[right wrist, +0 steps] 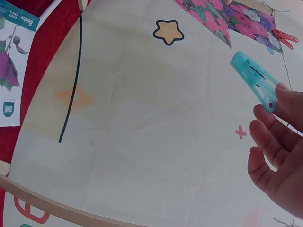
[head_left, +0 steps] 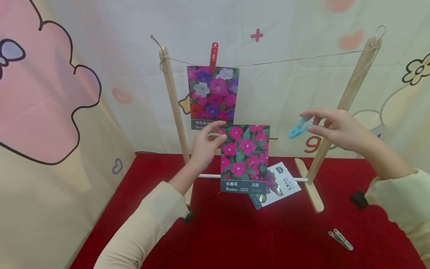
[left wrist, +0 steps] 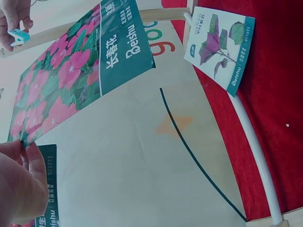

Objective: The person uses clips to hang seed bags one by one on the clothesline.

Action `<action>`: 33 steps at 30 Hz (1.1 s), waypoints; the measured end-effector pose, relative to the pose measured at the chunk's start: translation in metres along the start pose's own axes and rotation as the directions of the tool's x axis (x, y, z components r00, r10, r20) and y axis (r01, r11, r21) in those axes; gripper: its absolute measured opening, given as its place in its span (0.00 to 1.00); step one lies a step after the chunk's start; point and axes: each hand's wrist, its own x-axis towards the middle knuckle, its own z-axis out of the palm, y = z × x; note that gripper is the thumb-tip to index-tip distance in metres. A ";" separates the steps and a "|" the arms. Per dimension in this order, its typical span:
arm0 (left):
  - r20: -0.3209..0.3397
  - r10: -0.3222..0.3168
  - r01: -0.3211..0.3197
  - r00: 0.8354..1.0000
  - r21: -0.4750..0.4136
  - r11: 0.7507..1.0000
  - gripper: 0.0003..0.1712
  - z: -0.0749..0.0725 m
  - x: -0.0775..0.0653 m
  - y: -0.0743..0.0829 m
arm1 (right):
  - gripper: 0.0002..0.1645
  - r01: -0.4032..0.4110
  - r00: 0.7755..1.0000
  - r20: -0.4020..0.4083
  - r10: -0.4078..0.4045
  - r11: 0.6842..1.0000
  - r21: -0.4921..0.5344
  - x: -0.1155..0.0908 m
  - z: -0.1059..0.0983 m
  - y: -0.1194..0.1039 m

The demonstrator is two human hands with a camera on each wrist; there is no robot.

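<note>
My left hand (head_left: 207, 147) pinches the upper left edge of a seed packet (head_left: 244, 158) printed with pink flowers, holding it upright in front of the frame. A light blue clothespin (head_left: 299, 129) is between the thumb and fingers of my right hand (head_left: 342, 129), to the right of that packet. Behind and above my left hand, another packet (head_left: 215, 93) with mixed petunias hangs from the string (head_left: 295, 60) under a red clothespin (head_left: 213, 56). A third packet (head_left: 285, 183), white with a purple flower, lies partly behind the held one.
The string runs between a left wooden post (head_left: 174, 101) and a right wooden post (head_left: 356, 78). A white rod (head_left: 209, 175) joins them low down. Two pale clothespins (head_left: 340, 240) lie on the red cloth (head_left: 235, 235) at the front right. A printed curtain (head_left: 134, 112) hangs behind.
</note>
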 end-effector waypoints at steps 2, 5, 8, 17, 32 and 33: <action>-0.001 0.009 -0.009 1.000 -0.003 1.000 0.19 0.001 0.002 0.002 | 0.24 0.010 1.000 -0.014 -0.010 1.000 -0.008 0.002 -0.002 0.000; -0.005 0.021 -0.021 1.000 -0.010 1.000 0.19 0.003 0.004 0.006 | 0.23 0.015 0.999 -0.041 -0.016 1.000 -0.015 0.005 -0.006 0.000; -0.010 0.033 -0.033 0.999 -0.002 0.999 0.19 0.005 0.006 0.008 | 0.23 -0.003 0.998 -0.066 0.002 1.000 -0.017 0.007 -0.011 0.000; -0.019 0.066 -0.066 0.998 0.017 0.998 0.20 0.014 0.014 0.019 | 0.22 -0.035 0.995 -0.097 0.032 0.999 -0.021 0.014 -0.025 -0.004; -0.019 0.120 -0.120 0.993 -0.013 0.993 0.19 0.024 0.024 0.030 | 0.19 -0.029 0.987 -0.158 0.019 0.998 -0.058 0.030 -0.038 -0.014; -0.021 0.120 -0.121 0.993 -0.013 0.993 0.19 0.024 0.025 0.031 | 0.20 -0.032 0.986 -0.163 0.022 0.998 -0.059 0.031 -0.040 -0.014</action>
